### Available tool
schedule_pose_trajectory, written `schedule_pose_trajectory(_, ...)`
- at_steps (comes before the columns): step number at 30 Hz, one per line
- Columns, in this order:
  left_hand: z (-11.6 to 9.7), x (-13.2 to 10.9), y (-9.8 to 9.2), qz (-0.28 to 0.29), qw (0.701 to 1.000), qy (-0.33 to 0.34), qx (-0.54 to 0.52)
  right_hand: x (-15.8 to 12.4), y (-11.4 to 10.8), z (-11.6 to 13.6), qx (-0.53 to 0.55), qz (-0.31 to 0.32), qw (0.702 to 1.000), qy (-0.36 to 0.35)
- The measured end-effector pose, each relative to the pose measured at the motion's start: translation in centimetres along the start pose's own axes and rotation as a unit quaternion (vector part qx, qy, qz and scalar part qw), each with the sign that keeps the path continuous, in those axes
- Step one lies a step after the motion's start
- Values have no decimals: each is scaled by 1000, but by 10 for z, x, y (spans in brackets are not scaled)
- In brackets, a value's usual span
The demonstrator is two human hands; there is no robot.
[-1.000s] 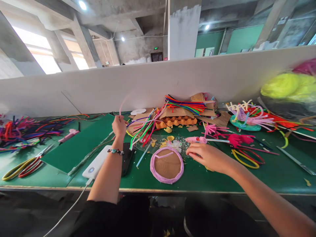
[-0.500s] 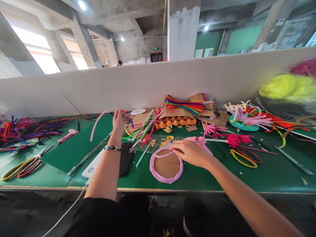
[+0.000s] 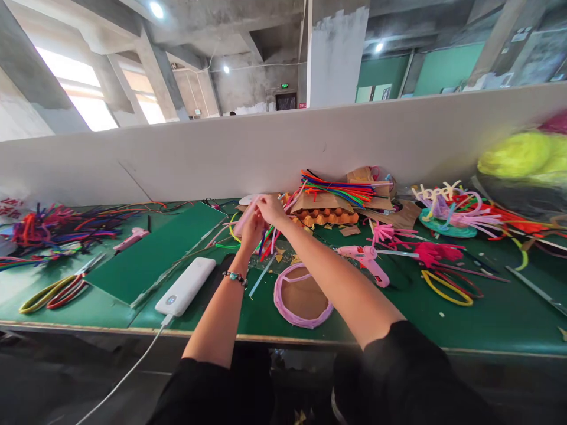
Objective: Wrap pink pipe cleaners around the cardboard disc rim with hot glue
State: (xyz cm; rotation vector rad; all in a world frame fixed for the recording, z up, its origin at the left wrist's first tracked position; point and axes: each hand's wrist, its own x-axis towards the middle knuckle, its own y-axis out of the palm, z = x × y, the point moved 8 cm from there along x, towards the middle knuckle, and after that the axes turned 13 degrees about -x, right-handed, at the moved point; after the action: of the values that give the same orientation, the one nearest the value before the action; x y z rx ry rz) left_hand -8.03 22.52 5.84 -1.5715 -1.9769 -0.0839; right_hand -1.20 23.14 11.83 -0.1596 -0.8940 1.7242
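Inspected first: pink chenille stem (image 3: 246, 219), raised in both hands beyond and to the left of the pink-rimmed cardboard disc (image 3: 303, 298). Long axis slanting, lower end toward the near left, upper end toward the far right. Left hand (image 3: 251, 230): fingers curled round the stem. Right hand (image 3: 271, 211): fingertips gathered at the upper end; whether pinching or only touching, cannot be told. Disc: flat on the green table (image 3: 411, 321), round, brown within a fuzzy wound pink border, one thin pink strip across its far part. Right of the disc: glue gun (image 3: 365, 258), smooth pink plastic, translucent stick protruding from the rear. Beyond the disc: orange egg carton (image 3: 328, 218) with moulded cups, beneath brown cardboard (image 3: 321, 203) and a bundle of fuzzy multicoloured stems (image 3: 341, 190). Left of the disc: white power bank (image 3: 186, 286) with cable (image 3: 167, 320); farther left, flat green board (image 3: 159, 254) and scissors (image 3: 80, 274) with yellow and red handles. Hard to make out: stem outline, blurred, upper end lost among the fingers. Partly hidden: disc edge, behind the right forearm (image 3: 339, 274); dark slab (image 3: 215, 283), behind the left.
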Motion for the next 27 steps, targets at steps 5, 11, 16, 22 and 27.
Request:
schedule_pose_trajectory(5, 22, -9, -3, 36, 997, -34, 67, 7, -40, 2, 83, -69, 994, 12)
schedule_pose_trajectory(11, 40, -19, -21, 38, 988, -75, 130, -30, -145, 25, 110, -143, 983, -45)
schedule_pose_trajectory(16, 32, -19, -45, -18, 983, -79, 162, -120, -189, 15, -8, -95, 995, -34)
schedule_pose_trajectory(22, 12, -16, -71, -93, 974, -87, 188, -245, -154, -62, -54, 114, 979, 161)
schedule_pose_trajectory(27, 2, -17, -77, -72, 970, -96, 213, -340, -135, -137, -65, 130, 955, 259)
